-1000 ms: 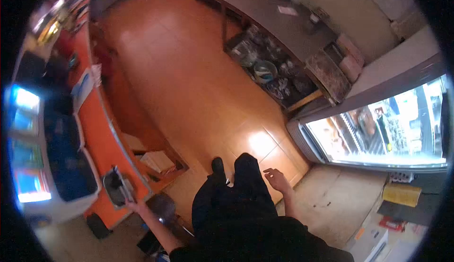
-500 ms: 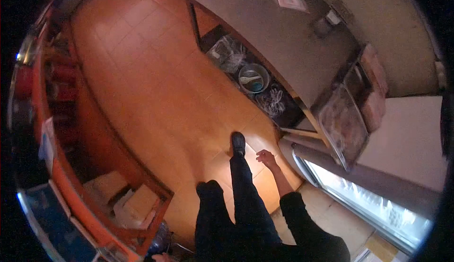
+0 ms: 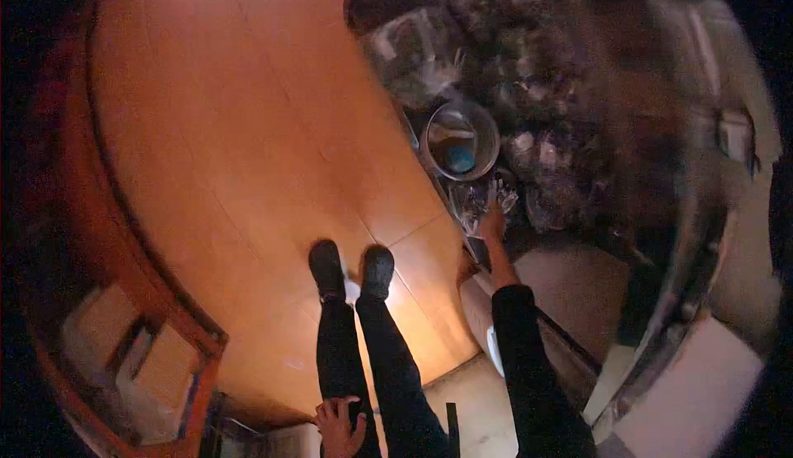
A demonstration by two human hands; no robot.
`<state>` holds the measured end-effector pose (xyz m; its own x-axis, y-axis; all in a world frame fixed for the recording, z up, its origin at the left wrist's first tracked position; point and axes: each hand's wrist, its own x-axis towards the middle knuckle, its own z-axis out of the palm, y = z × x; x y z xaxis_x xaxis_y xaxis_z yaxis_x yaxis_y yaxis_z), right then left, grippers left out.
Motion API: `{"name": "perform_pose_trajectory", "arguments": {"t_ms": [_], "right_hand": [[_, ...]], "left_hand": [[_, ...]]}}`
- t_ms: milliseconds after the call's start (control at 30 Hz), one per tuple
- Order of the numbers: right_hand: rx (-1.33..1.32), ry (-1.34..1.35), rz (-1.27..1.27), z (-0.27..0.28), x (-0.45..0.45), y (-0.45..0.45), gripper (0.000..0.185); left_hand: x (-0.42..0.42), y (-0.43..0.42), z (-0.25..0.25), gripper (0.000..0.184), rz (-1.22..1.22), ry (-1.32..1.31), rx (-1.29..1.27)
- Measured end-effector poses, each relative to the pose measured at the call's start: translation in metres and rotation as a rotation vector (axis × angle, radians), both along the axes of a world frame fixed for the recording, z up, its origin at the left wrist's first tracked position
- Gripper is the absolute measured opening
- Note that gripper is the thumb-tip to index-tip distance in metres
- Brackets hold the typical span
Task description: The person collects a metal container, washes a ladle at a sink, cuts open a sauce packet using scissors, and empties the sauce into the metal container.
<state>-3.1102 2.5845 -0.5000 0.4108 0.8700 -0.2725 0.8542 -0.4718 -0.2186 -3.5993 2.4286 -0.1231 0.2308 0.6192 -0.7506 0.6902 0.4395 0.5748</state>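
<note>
My right hand (image 3: 493,223) reaches onto the dark shelf, at a small cluster of pale, shiny strands or wrapped pieces (image 3: 472,200) whose kind I cannot make out. Blur and dim light hide whether its fingers grip anything. Just beyond it stands a round metal pot (image 3: 429,146) with a light-coloured scoop or spoon (image 3: 450,134) and something blue (image 3: 460,159) inside. Against my dark trouser leg, near the knee, lies my left hand (image 3: 339,427), fingers spread and nothing in it.
Clear plastic bags or wrapped goods (image 3: 413,57) and several blurred bundles (image 3: 549,152) fill the shelf. An orange-edged unit with cardboard boxes (image 3: 165,379) stands at the lower left. My shoes (image 3: 378,270) are on the orange tiled floor (image 3: 248,152).
My view has moved closer to the shelf, and my feet are now side by side. The right hand has gone from above the floor to the shelf; the left now rests at my leg.
</note>
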Motion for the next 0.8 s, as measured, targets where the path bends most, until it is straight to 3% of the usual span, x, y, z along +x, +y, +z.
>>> {"name": "perform_pose_trajectory", "arguments": {"t_ms": [33,100,167,400,500,567,700,800], "right_hand": [[0.083,0.004,0.098,-0.004,0.014,0.007,0.049],[-0.085,-0.178,0.284,-0.023,0.044,0.029,0.05],[-0.302,-0.25,0.277,-0.033,0.059,0.048,0.05],[-0.769,-0.208,0.095,0.001,0.066,0.083,0.052],[-0.773,-0.491,0.205,-0.031,0.089,0.068,0.053],[-0.726,-0.449,0.163,-0.016,0.063,0.072,0.054],[-0.765,-0.531,0.266,-0.053,0.104,0.056,0.05],[-0.499,-0.609,0.55,-0.055,0.111,0.047,0.04]], "left_hand": [[0.005,0.004,0.001,0.037,-0.108,0.108,-0.06],[0.014,-0.003,-0.004,0.039,-0.067,0.119,-0.131],[0.019,-0.01,-0.011,0.04,-0.249,0.243,-0.036],[0.025,-0.009,-0.025,0.039,-0.308,0.252,-0.093],[0.024,0.002,-0.027,0.039,-0.369,0.282,-0.097],[0.02,0.002,-0.027,0.039,-0.314,0.282,-0.084],[0.015,0.006,-0.024,0.041,-0.336,0.305,-0.15],[0.018,0.001,-0.026,0.042,-0.428,0.359,-0.152]]}}
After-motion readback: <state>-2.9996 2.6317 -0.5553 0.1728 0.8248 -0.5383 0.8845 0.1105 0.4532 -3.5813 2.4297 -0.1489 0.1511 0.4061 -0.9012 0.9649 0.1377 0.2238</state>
